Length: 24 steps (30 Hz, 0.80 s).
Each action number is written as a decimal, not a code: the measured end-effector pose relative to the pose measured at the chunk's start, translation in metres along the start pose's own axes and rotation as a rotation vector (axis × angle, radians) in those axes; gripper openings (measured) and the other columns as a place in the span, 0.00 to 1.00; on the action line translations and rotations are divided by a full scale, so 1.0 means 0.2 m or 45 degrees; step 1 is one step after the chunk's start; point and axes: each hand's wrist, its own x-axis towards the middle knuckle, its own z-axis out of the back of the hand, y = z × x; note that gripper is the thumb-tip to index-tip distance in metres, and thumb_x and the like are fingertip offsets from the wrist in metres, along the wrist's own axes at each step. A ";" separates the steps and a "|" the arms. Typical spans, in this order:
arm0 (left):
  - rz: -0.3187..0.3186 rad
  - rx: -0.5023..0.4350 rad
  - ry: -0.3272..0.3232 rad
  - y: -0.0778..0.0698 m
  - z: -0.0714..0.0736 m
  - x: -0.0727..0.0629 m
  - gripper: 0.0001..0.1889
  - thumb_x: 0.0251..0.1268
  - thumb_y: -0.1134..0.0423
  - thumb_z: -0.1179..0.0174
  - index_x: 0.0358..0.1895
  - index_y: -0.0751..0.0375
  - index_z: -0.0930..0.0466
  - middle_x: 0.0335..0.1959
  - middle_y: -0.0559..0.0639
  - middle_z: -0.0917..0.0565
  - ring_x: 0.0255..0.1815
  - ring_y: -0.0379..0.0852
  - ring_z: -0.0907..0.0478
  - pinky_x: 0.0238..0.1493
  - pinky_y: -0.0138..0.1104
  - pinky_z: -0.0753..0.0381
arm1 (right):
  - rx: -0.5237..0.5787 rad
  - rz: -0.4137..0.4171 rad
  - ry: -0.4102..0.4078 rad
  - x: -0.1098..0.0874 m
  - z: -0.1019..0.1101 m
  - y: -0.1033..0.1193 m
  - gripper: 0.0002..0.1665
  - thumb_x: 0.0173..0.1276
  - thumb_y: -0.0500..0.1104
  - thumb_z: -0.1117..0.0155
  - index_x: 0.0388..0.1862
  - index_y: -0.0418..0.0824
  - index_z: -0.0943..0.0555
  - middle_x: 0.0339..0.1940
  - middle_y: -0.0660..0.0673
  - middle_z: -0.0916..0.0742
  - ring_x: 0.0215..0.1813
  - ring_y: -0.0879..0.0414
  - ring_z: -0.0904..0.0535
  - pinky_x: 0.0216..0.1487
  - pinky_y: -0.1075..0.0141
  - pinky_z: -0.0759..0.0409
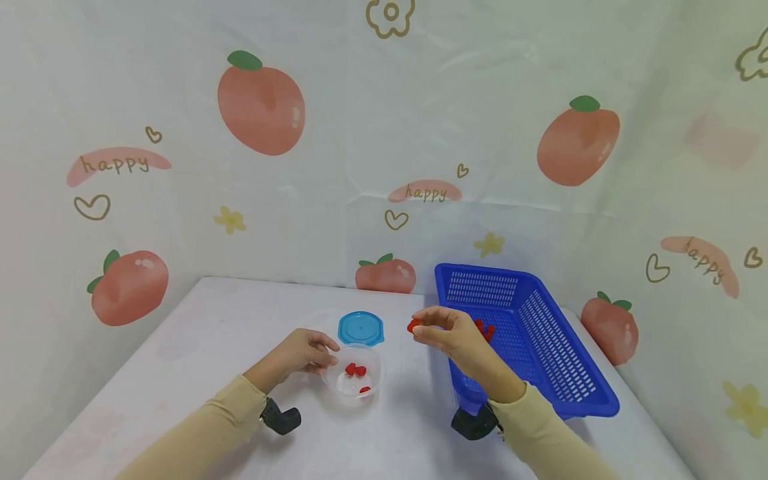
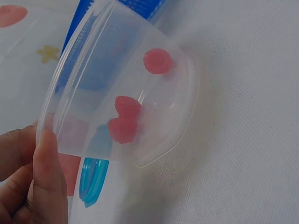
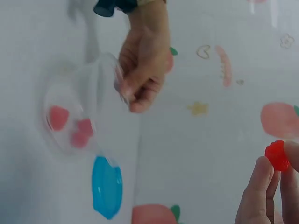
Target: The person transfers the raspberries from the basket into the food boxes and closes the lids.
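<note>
My left hand (image 1: 308,353) pinches the rim of a clear plastic container (image 1: 375,363) between thumb and fingers. Inside the container lie three red raspberries (image 2: 158,61), seen through its wall in the left wrist view. Between the thumb and fingertips of my right hand (image 1: 453,335) is another raspberry (image 3: 277,155), held up in the air between the container and a blue basket (image 1: 576,347). More red berries (image 1: 489,332) lie in that basket, partly hidden behind the right hand.
A blue lid (image 1: 361,327) lies flat on the white-covered table (image 1: 252,313), just behind the container. At the right, the large basket takes up much of the table. A printed cloth backdrop (image 1: 336,147) rises behind the table.
</note>
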 end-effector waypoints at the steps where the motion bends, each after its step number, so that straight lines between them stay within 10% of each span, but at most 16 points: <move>1: 0.003 -0.001 -0.003 0.00 0.00 0.00 0.12 0.54 0.68 0.30 0.42 0.64 0.18 0.23 0.52 0.21 0.20 0.43 0.24 0.27 0.30 0.19 | -0.026 0.000 0.003 0.00 -0.02 -0.01 0.21 0.63 0.41 0.31 0.52 0.31 0.22 0.40 0.48 0.14 0.48 0.51 0.17 0.55 0.62 0.19; 24: -0.029 -0.019 0.032 0.01 0.01 0.00 0.13 0.56 0.69 0.32 0.45 0.67 0.18 0.25 0.52 0.20 0.21 0.43 0.23 0.28 0.31 0.18 | -0.105 -0.045 0.015 0.04 -0.28 -0.33 0.17 0.63 0.38 0.32 0.48 0.30 0.20 0.42 0.43 0.13 0.43 0.56 0.20 0.48 0.63 0.17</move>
